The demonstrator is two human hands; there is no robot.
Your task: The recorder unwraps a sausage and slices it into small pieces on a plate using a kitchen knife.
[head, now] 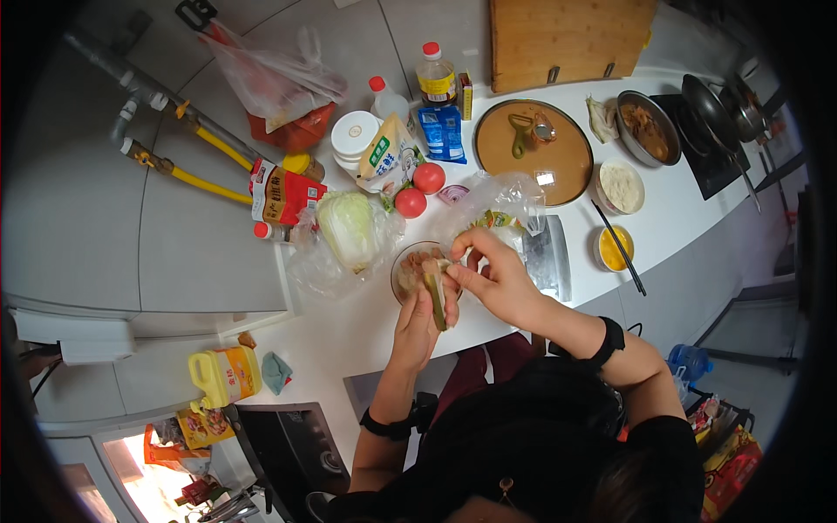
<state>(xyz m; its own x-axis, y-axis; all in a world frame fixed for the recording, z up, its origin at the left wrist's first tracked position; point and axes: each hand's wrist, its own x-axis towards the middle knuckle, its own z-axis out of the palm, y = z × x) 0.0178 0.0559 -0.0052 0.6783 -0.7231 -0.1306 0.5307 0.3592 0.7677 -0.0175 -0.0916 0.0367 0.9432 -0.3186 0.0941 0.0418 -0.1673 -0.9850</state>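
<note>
My left hand (416, 330) holds a narrow green-and-brown piece (437, 304) upright, its exact kind not clear. At its upper end, the fingertips of my right hand (497, 278) pinch a small pale bit. Behind my left hand stands a clear bowl (394, 282) with pinkish pieces (418, 260) in it, its right side partly covered by my hands. To the left of the bowl, a napa cabbage (346, 229) rests on a clear plastic bag (314, 269). A cleaver blade (550, 258) lies on the counter right of my right hand, beside another plastic bag (516, 196).
Tomatoes (429, 178), a cut red onion (453, 194) and seasoning packets (386, 157) stand behind. A round tray (533, 173) carries a green peeler (520, 134). Rightward are a flour bowl (620, 186), a yellow-filled bowl (614, 248) with chopsticks (618, 242), and a pan (647, 127).
</note>
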